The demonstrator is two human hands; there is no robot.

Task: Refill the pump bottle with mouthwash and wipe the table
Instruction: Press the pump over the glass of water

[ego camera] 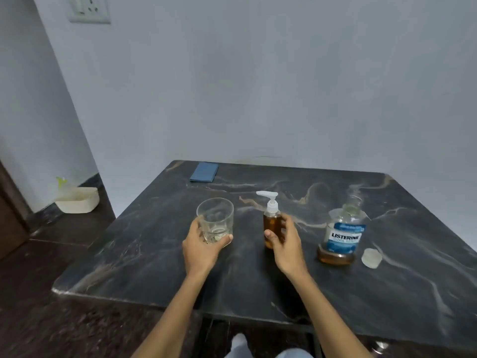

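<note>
Your two forearms reach forward over the near edge of the dark marble table (335, 301). Your left hand (200, 248) grips the clear drinking glass (215, 219) from the near side, thumb and fingers curled round its lower half; the glass stands upright on the table and looks nearly empty. Your right hand (285, 244) is curled round the pump bottle (271, 223), which stands upright, amber liquid inside and the white pump head fitted, nozzle pointing left. Well to the right stands the mouthwash bottle (343, 236), uncapped, blue label facing you, a shallow amber layer at its base. Its clear cap (371, 258) lies just beside it on the right. At the far left of the table lies a folded blue cloth (204, 172), apart from everything else.
</note>
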